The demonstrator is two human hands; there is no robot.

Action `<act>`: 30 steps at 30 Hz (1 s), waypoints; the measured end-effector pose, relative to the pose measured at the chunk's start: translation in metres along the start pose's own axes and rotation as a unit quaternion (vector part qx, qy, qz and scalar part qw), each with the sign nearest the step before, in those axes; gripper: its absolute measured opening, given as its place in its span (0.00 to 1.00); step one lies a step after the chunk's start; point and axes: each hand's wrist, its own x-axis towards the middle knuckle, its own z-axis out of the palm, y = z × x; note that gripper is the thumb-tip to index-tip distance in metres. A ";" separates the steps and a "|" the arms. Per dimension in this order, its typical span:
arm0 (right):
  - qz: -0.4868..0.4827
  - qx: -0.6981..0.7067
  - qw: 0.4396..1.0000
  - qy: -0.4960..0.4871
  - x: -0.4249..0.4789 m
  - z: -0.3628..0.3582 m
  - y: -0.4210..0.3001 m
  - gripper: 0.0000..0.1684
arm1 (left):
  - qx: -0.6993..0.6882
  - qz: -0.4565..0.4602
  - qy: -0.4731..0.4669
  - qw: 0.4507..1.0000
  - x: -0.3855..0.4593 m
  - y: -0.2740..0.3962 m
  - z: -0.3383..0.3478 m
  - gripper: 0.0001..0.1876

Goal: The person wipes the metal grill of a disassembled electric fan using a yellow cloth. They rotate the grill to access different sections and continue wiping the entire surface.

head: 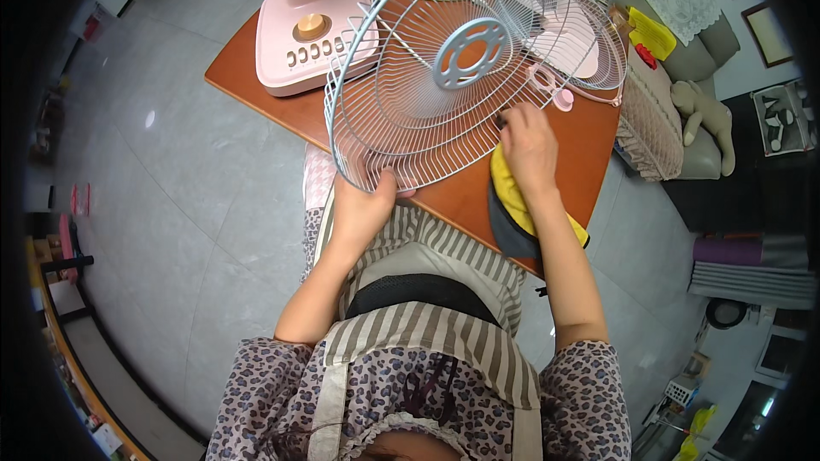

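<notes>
A wire fan grille (471, 54) with a pale blue hub stands tilted over the wooden table. My left hand (368, 202) grips its near rim, thumb on this side and fingers partly hidden behind the wires. At the grille's right edge, the fingertips of my right hand (530, 147) close around a small dark thing (501, 120), too hidden to name. Beneath my right wrist lies a yellow and grey cloth (509, 195). Behind the grille are a second wire grille (599, 77), pink fan blades (570, 45) and a small pink cap (563, 100).
The pink fan base (317, 70), with a gold knob (311, 26) and a row of buttons, stands at the table's left edge. A white cord (403, 45) runs behind the grille. To the right, a sofa (705, 160) holds a plush toy (705, 118) and a yellow bag (651, 32).
</notes>
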 end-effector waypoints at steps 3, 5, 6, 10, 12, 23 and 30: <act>0.041 -0.049 0.996 0.056 0.006 0.003 0.005 0.11 | 0.009 -0.027 -0.021 0.999 0.001 0.003 -0.006 0.19; 0.044 -0.028 0.997 0.050 0.000 0.014 -0.002 0.12 | 0.010 -0.019 -0.015 1.000 0.001 0.001 -0.003 0.19; 0.051 0.031 0.998 0.024 -0.006 0.020 -0.007 0.12 | 0.010 -0.015 -0.012 1.000 0.000 0.000 -0.002 0.18; 0.044 0.165 0.985 -0.016 -0.017 0.024 -0.044 0.09 | 0.047 0.005 0.012 0.999 0.002 -0.001 0.003 0.15; 0.023 0.236 0.970 -0.050 -0.018 0.020 -0.068 0.09 | 0.000 -0.061 0.012 0.998 0.004 -0.004 0.002 0.13; -0.058 0.214 0.974 -0.049 -0.011 0.011 -0.071 0.11 | 0.064 -0.063 -0.056 0.994 0.013 0.008 -0.019 0.22; 0.005 0.019 0.999 0.028 0.003 0.008 -0.007 0.09 | 0.191 -0.038 -0.075 0.978 0.025 0.045 -0.042 0.19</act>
